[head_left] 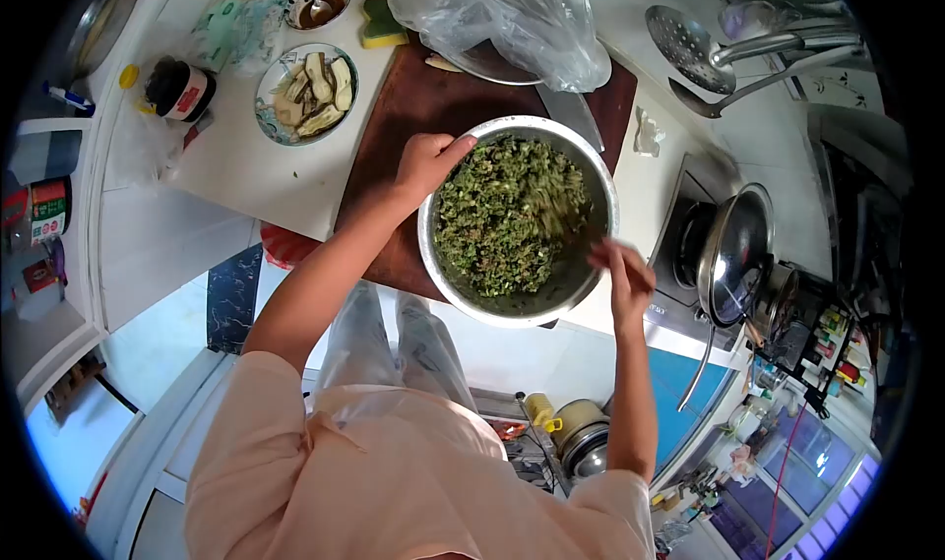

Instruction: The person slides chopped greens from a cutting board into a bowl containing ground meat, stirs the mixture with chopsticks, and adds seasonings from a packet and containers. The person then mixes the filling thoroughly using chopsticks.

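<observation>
Holds metal bowl (427,250) at centre of frame by its upper-left rim with left hand (430,169): thumb laid along the edge, other fingers folded just outside, grip closed on the rim. Has right hand (627,273) at the right edge of the same bowl, fingers bent inward over the rim; cannot tell from the blur how far closed, nor whether grasping anything. Inside the bowl, chopped green mixture (497,216), fine and moist-looking, piled mostly left and centre, streaked by motion toward the right; bare metal at lower right of the interior. Overlaps dark brown cutting board (389,117), bowl's lower part reaching past the board's near edge; cannot tell whether resting on it. Just above the bowl's right shoulder, broad knife blade (573,117), upper end hidden by clear plastic bag (502,14) at top centre. At upper left on pale counter (285,191): patterned plate (264,112) with dark-skinned pale slices (320,76), small bowl (292,11) of brown sauce with a spoon, green-and-yellow sponge (382,24), dark jar (182,90) with red label. At upper right, perforated ladle (679,43); at right, round shiny pan (736,250) beside stove (674,220).
</observation>
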`<state>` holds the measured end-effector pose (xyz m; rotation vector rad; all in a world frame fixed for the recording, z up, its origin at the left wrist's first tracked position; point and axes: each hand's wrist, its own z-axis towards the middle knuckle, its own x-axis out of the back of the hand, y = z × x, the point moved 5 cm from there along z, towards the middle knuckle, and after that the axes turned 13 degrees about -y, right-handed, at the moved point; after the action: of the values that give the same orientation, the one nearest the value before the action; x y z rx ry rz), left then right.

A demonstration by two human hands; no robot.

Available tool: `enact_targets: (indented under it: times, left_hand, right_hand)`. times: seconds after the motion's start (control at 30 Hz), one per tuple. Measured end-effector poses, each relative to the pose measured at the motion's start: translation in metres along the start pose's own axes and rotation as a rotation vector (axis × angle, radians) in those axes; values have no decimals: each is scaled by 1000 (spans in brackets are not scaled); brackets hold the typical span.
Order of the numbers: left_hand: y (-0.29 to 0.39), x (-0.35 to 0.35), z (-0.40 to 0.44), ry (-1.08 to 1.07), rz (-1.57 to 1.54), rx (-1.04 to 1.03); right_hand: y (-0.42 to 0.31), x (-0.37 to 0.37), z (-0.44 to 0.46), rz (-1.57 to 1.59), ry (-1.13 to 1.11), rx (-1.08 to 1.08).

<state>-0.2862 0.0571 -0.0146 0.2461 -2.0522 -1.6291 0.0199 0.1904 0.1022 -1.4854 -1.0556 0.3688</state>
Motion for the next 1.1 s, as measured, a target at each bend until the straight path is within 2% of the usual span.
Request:
enact_targets:
  times: [0.03,0.07,0.17,0.23,0.3,0.37,0.43,0.5,0.57,0.63,0.7,0.83,0.87,0.9,0.97,1.0,1.03,1.07,1.1]
  left_hand:
    - [0,0,0,5,11,2]
    - [1,0,1,15,4,2]
    - [1,-3,-1,24,0,10]
    - [1,-1,0,11,16,19]
    - [4,2,1,2,53,-31]
    - [5,2,-1,-7,61,-43]
    - [7,2,-1,8,30,-27]
    - [-4,-2,-1,-4,13,4]
    - [3,-3,-1,12,-11,-29]
    - [3,-2,1,-8,49,-26]
    - [9,0,2,-22,100,-15]
    - [5,-2,1,-61,-18,-3]
    - [9,-2,0,-65,-89,-33]
    - [12,-3,0,-67,-162,-64]
    - [7,-2,1,-57,-143,-48]
    - [5,-4,1,-23,-148,-79]
    - [3,-5,2,13,-154,-112]
    - [-6,-5,6,-8,-148,-46]
    - [-8,-6,6,-23,-119,-47]
  right_hand:
    - [6,9,-26,-142,-2,-46]
    - [4,3,-51,-112,-59,-22]
    - [-6,-53,-69,158,-165,-46]
    - [-44,-85,-24,-4,-292,132]
    - [-47,-82,29,-140,-327,271]
    - [-34,-48,61,110,-148,158]
    - [-23,-9,37,5,-49,111]
    - [-19,4,-5,-182,-46,47]
    - [-35,-12,-38,-282,-230,85]
    - [-52,-41,-40,-292,-346,-12]
    - [-85,-66,-18,-293,-505,91]
    - [-139,-116,38,-312,-816,380]
    - [-141,-128,54,-449,-985,384]
    - [-146,-137,71,-562,-1039,359]
    - [-137,-140,117,-572,-997,341]
    - [-142,-132,142,-539,-927,132]
    - [-124,-127,174,-338,-957,130]
    - [-130,-114,192,-254,-896,106]
    - [-137,-98,203,-304,-831,134]
